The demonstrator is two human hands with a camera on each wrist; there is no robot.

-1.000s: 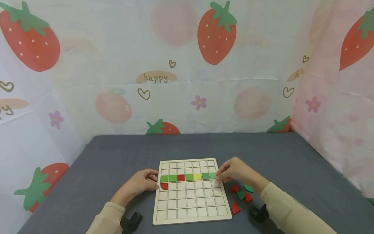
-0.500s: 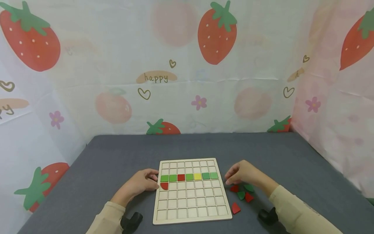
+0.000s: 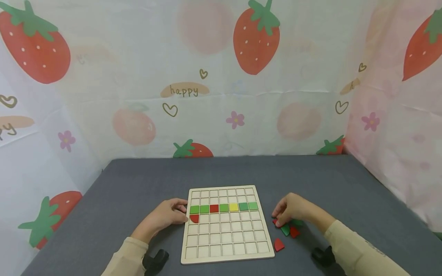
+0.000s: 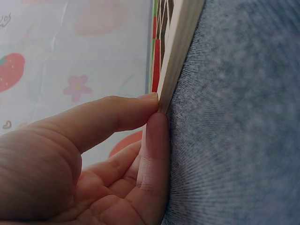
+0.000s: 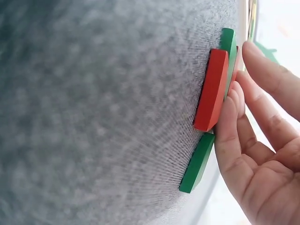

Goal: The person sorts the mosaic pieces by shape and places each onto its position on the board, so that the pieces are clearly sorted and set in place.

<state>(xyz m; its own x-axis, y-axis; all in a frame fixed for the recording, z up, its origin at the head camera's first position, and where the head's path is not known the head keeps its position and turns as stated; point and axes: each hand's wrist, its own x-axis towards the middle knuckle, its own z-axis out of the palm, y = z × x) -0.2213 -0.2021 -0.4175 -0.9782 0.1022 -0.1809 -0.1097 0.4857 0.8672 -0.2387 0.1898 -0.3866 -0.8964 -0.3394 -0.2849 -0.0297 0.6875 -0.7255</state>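
A pale wooden grid board (image 3: 221, 240) lies flat on the table. One row holds green, red and yellow square tiles, including a yellow tile (image 3: 233, 207); below its left end sits a red rounded piece (image 3: 194, 218). My left hand (image 3: 165, 215) touches the board's left edge with its thumb and fingertips, as the left wrist view also shows. My right hand (image 3: 293, 210) is over loose pieces at the board's right, fingers bent and thumb apart. Its fingertips are right at a red piece (image 3: 275, 222), partly hidden. Beside it lie a red piece (image 5: 212, 89) and a green piece (image 5: 198, 164).
Another red piece (image 3: 279, 244) lies near the board's lower right corner. Dark grey cloth (image 3: 145, 176) covers the table. A strawberry-print curtain (image 3: 221, 134) stands behind it and along both sides. Black wrist mounts are strapped at both sleeves.
My right hand has moved from the right end of the tile row, rightward and down to the loose pieces, uncovering the last green tile. The left hand stays at the board's edge.
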